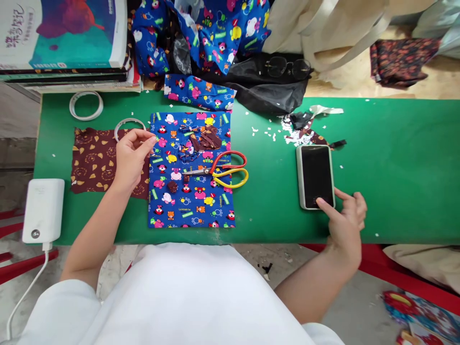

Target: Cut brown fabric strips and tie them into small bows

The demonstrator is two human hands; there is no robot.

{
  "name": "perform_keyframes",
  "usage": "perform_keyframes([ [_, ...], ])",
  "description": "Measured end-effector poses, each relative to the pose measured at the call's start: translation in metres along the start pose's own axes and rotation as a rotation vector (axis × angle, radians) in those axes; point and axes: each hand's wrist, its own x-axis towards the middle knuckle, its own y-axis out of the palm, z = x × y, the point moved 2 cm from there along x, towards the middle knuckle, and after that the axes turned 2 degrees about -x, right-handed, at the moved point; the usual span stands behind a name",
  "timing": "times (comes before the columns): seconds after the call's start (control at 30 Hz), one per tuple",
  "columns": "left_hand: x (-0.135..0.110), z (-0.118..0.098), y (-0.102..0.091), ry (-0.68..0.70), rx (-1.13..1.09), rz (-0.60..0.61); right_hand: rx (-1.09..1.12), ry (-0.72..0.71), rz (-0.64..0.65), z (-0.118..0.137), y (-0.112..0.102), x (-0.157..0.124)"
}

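My left hand (130,155) is above the brown patterned cloth (95,160), by the left edge of a blue cartoon-print cloth (194,201). Its thumb and fingertips are pinched together; anything between them is too small to make out. Just behind that hand lies a white tape roll (124,122), partly hidden. Scissors (215,171) with one red and one yellow handle rest on the blue cloth, near brown fabric scraps (208,139). My right hand (343,218) touches the dark screen of a phone (316,175) with its thumb; its other fingers are apart beside the phone's right edge.
Another tape roll (86,106) and a white power bank (43,211) are on the left of the green table (266,206). Books (72,38) are stacked behind. Glasses (287,67) lie on black cloth. Paper bits and scraps (302,124) are scattered behind the phone.
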Motion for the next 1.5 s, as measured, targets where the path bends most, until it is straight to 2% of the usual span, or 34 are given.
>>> perform_keyframes([
  [0.2, -0.002, -0.001, 0.0, 0.028, 0.075, 0.016, 0.019, 0.017, -0.011, 0.0, 0.001, 0.0],
  [0.4, -0.001, -0.002, -0.002, 0.0, 0.006, 0.001, 0.045, 0.021, 0.006, -0.002, -0.001, 0.003],
  [0.47, -0.002, -0.003, -0.001, -0.008, 0.0, 0.014, 0.158, 0.014, -0.041, 0.001, 0.001, 0.008],
  [0.5, -0.003, -0.003, 0.0, -0.011, 0.009, 0.027, 0.239, -0.007, -0.113, 0.007, 0.002, 0.009],
  [0.57, -0.005, -0.004, 0.003, -0.012, 0.043, 0.061, 0.327, -0.129, -0.3, 0.029, 0.005, 0.006],
  [0.6, -0.007, -0.005, 0.005, -0.009, 0.06, 0.078, 0.307, -0.258, -0.347, 0.046, 0.008, 0.001],
  [0.63, -0.008, -0.005, 0.007, -0.005, 0.074, 0.094, 0.273, -0.381, -0.34, 0.065, 0.013, -0.006],
  [0.7, -0.012, -0.005, 0.01, -0.002, 0.085, 0.125, 0.215, -0.618, -0.214, 0.109, 0.024, -0.023],
  [0.73, -0.014, -0.004, 0.012, -0.004, 0.085, 0.144, 0.159, -0.724, -0.1, 0.13, 0.03, -0.032],
  [0.83, -0.019, -0.002, 0.016, -0.013, 0.08, 0.205, 0.016, -0.982, 0.147, 0.183, 0.044, -0.05],
  [0.93, -0.022, 0.0, 0.018, -0.025, 0.07, 0.246, -0.115, -1.115, 0.223, 0.214, 0.061, -0.052],
  [1.03, -0.023, 0.002, 0.021, -0.04, 0.058, 0.268, -0.164, -1.136, 0.183, 0.228, 0.085, -0.043],
  [1.2, -0.024, 0.005, 0.025, -0.078, 0.078, 0.306, -0.145, -1.043, 0.169, 0.232, 0.125, -0.034],
  [1.33, -0.025, 0.006, 0.024, -0.075, 0.095, 0.317, -0.145, -0.96, 0.194, 0.231, 0.131, -0.038],
  [1.5, -0.025, 0.005, 0.024, -0.082, 0.102, 0.328, -0.12, -0.952, 0.169, 0.23, 0.127, -0.042],
])
